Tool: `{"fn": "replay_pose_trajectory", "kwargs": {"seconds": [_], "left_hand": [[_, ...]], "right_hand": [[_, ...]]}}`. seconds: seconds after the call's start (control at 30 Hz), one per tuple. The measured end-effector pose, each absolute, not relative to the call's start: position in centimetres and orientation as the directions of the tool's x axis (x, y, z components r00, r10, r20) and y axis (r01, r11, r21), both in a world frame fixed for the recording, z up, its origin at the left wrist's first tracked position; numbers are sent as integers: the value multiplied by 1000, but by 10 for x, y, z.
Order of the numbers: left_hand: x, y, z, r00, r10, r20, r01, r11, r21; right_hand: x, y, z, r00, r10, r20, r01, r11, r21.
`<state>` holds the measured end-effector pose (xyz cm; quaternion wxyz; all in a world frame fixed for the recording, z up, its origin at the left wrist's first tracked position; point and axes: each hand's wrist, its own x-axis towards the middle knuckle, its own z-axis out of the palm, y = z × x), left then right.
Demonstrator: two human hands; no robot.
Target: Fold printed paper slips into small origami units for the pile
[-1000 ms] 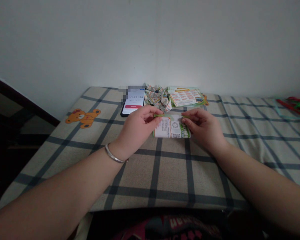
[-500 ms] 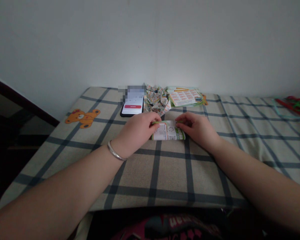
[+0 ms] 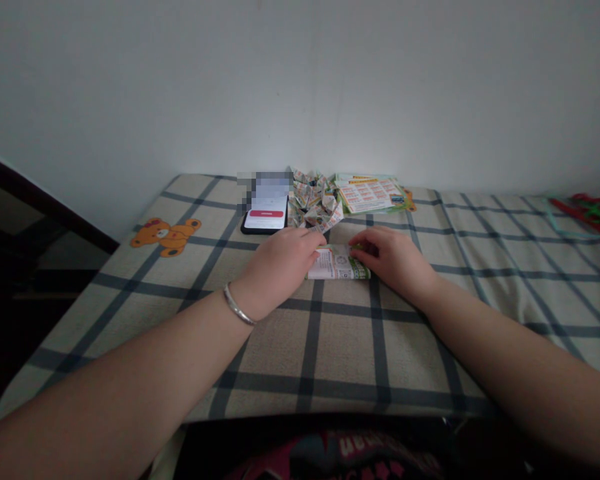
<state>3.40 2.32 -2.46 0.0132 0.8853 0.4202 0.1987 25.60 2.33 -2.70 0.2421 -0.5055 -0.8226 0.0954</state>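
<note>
A printed paper leaflet [image 3: 333,264], white and green and seemingly folded, lies on the checked cloth in front of me. My left hand [image 3: 287,260], with a silver bangle on its wrist, grips the leaflet's left end and covers that corner. At the opposite end, my right hand [image 3: 387,253] pinches the upper right edge between thumb and fingers. Just beyond my hands is a heap of folded paper pieces [image 3: 313,200]. To its right rests a stack of flat printed leaflets [image 3: 370,195].
A phone [image 3: 265,217] with a lit screen lies left of the folded papers. The checked cloth [image 3: 280,353] covers the table, with a bear figure [image 3: 165,235] at left. Red and green items [image 3: 590,217] lie far right. A wall [image 3: 300,87] stands behind.
My left hand has shifted slightly right and now covers more of the leaflet's left end. The leaflet looks flatter on the cloth. My right hand has barely moved.
</note>
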Motion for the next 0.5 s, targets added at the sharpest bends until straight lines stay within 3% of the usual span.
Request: {"fn": "replay_pose_trajectory", "kwargs": {"seconds": [0.4,0.5], "left_hand": [[40,12,-21,603,713,359,789,-600,-134],[41,13,-21,671,675,307,733,-666,-139]], "right_hand": [[259,28,-30,-378,853,360,780,503,-371],[258,29,-30,-469,797,381,720,595,-358]]}}
